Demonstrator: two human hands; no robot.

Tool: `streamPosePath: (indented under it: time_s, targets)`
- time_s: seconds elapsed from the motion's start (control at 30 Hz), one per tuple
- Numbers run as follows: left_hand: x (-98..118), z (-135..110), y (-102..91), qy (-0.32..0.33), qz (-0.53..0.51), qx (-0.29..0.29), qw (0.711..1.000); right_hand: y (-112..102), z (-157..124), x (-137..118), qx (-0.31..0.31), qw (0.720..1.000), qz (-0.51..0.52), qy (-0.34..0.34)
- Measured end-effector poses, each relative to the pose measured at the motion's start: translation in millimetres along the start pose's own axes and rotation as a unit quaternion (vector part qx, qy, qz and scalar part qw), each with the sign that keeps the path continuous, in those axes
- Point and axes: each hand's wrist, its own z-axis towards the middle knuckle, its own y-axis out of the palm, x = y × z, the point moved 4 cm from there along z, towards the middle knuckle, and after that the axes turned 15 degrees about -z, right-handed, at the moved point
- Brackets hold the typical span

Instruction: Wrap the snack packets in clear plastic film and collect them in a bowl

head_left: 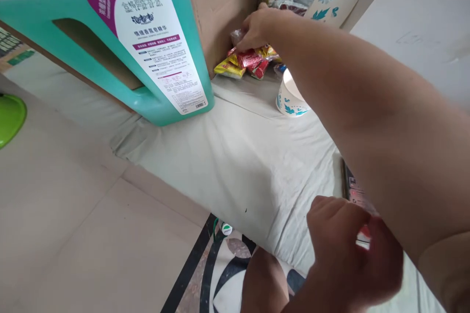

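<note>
My right hand reaches to the back, its fingers bent down and spread over a pile of small red and yellow snack packets beside a cardboard box. Its fingertips touch the packets; no packet is visibly lifted. A white paper cup with blue-green leaf prints stands below that forearm, partly covered by it. Nearer to me, my left hand is closed, its fingers curled round. A bit of red and white shows through the gap in its grip, but I cannot tell whether it is held or lies behind.
A large teal detergent jug stands at the upper left, against the cardboard box. More patterned paper cups lie at the back right among plastic-wrapped items. Pale cloth covers the surface. A dark flat object is partly under my right arm.
</note>
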Motion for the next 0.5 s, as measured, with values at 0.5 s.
streamPosePath:
  time_s: [0.5]
  targets:
    - [44,164,-89.3,0.188,0.253,0.084,0.945,34,-6,14,0.058,0.989,0.034,-0.132]
